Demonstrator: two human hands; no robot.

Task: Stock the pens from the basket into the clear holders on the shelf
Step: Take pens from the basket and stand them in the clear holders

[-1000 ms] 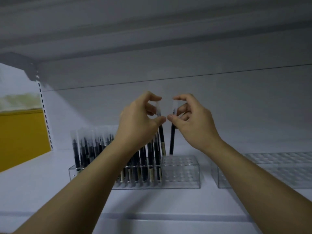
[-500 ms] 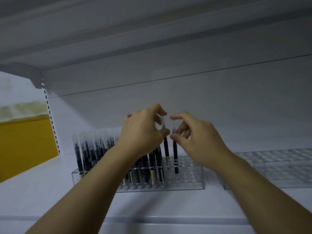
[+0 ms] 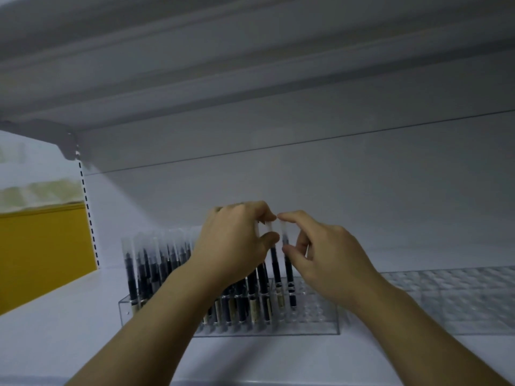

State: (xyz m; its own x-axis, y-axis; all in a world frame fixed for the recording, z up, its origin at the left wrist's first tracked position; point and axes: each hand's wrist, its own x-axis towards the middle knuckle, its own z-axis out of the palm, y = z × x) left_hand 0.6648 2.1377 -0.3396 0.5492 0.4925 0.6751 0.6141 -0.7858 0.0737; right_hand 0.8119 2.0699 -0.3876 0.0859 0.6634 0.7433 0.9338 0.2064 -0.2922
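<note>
A clear holder (image 3: 320, 327) with a grid of holes stands on the white shelf (image 3: 69, 330). Its left part is packed with several black pens (image 3: 145, 271) that have clear caps. My left hand (image 3: 234, 243) pinches the cap of one black pen (image 3: 276, 267), whose lower end sits in a hole of the holder. My right hand (image 3: 326, 257) pinches the cap of a second black pen (image 3: 289, 271) just to the right, its tip also down in the holder. The two hands almost touch above the holder. The basket is out of view.
A second clear holder (image 3: 459, 296) without pens stands to the right on the same shelf. Another shelf (image 3: 250, 65) hangs low overhead. A slotted upright (image 3: 89, 218) and a yellow panel (image 3: 41, 252) are at the left.
Both hands have come down with their pens. The pens hung above the holder before and now stand with their lower ends inside its holes.
</note>
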